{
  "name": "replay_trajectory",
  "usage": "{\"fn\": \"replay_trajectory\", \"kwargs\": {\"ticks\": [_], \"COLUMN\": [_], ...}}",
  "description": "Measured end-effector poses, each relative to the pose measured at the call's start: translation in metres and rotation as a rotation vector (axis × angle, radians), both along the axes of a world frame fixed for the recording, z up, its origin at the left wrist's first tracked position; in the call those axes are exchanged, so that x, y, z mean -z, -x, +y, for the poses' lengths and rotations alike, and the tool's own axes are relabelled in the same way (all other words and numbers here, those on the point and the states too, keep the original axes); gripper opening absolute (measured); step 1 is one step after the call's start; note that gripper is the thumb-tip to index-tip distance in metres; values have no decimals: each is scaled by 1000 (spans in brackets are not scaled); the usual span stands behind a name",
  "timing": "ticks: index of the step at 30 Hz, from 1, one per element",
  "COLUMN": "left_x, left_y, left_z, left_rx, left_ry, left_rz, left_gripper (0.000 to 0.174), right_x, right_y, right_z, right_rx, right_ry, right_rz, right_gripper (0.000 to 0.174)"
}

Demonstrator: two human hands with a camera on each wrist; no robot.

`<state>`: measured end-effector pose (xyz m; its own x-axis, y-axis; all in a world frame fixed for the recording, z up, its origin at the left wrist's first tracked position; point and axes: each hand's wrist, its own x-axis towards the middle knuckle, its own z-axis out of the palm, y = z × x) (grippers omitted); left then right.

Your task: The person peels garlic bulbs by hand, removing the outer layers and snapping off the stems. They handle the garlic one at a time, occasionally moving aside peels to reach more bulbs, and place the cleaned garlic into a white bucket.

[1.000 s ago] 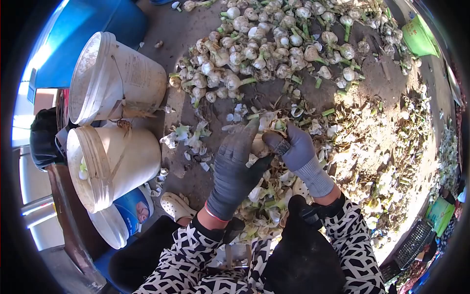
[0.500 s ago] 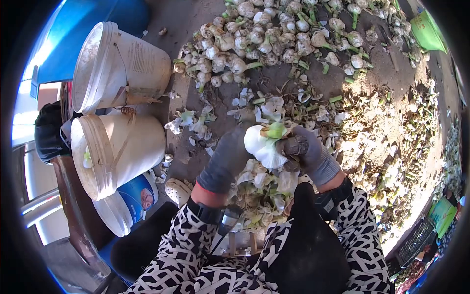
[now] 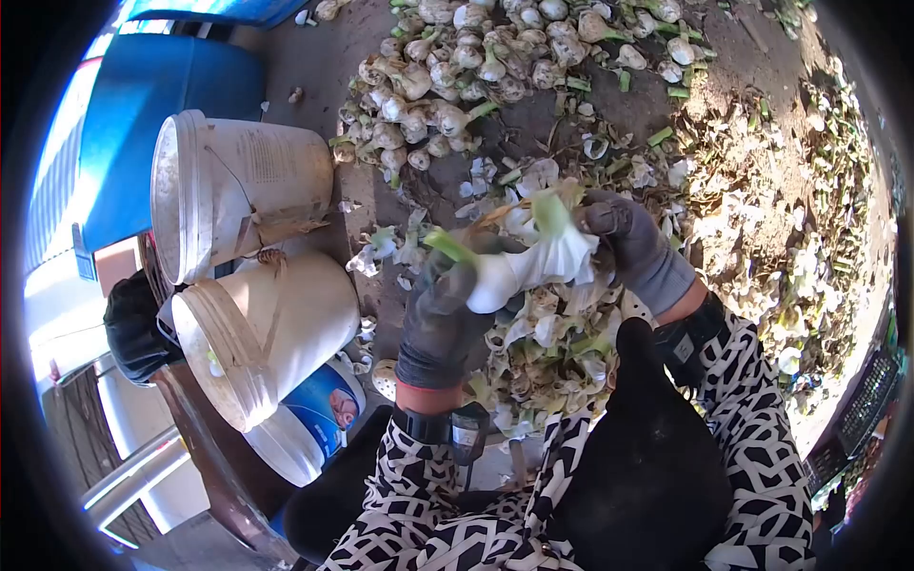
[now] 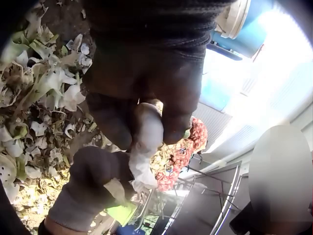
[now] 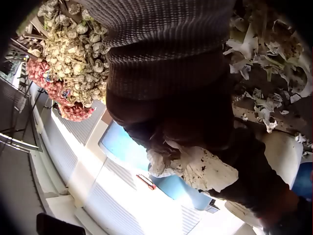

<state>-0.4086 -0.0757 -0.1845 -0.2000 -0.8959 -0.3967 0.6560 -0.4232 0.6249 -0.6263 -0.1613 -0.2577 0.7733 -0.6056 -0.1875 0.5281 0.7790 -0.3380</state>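
Observation:
In the head view my gloved left hand (image 3: 443,319) grips a white garlic bulb (image 3: 489,284) by its side, its cut green stem pointing up and left. From the bulb a pale, ribbed sheet of garlic skin (image 3: 562,255) stretches right to my gloved right hand (image 3: 640,246), which pinches its far end. A green stub stands up on this skin. The left wrist view has the bulb (image 4: 148,125) between the left fingers, with the right hand (image 4: 98,178) below. Dirty, papery skin (image 5: 208,169) hangs from the right fingers in the right wrist view.
Beyond the hands lies a heap of unpeeled garlic bulbs (image 3: 447,81). Peelings (image 3: 552,352) pile up below the hands, and more dry scraps (image 3: 762,238) cover the ground at right. Two white buckets (image 3: 300,328) lean at left, near a blue container (image 3: 171,114).
The left hand first moved away from the bulb, then came back to grip it. The right hand has shifted right, and skin now stretches between the hands. The head view has moved.

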Motion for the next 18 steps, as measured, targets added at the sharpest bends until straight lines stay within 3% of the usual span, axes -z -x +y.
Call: {"fn": "replay_trajectory", "kwargs": {"ticks": [2, 5, 8, 11, 13, 15, 16, 17, 18], "left_x": [-7, -9, 4, 10, 11, 15, 22, 23, 19], "left_y": [5, 10, 13, 11, 12, 6, 0, -5, -15], "left_z": [-3, -9, -10, -10, -15, -18, -19, -21, -23], "left_rx": [-16, -42, -117, -454, -525, -595, -639, -681, -683], "left_ry": [1, 26, 74, -86, -136, -194, -232, -267, -272], "left_rz": [21, 88, 227, 440, 400, 368, 381, 395, 406], "left_gripper": [49, 43, 35, 40, 39, 37, 36, 34, 32], "right_x": [12, 30, 25, -21, -21, -82, -86, -73, -53], "right_y": [13, 33, 56, 69, 86, 73, 70, 67, 53], "right_z": [6, 11, 15, 38, 68, 68, 48, 55, 40], "right_rx": [67, 93, 230, 287, 336, 360, 166, 34, -244], "right_ry": [-37, -93, -93, 49, 236, 117, 371, 189, 671], "right_rz": [32, -166, 28, 227, 519, 217, 0, 241, 437], "right_gripper": [34, 41, 45, 47, 46, 42, 41, 44, 43]}}
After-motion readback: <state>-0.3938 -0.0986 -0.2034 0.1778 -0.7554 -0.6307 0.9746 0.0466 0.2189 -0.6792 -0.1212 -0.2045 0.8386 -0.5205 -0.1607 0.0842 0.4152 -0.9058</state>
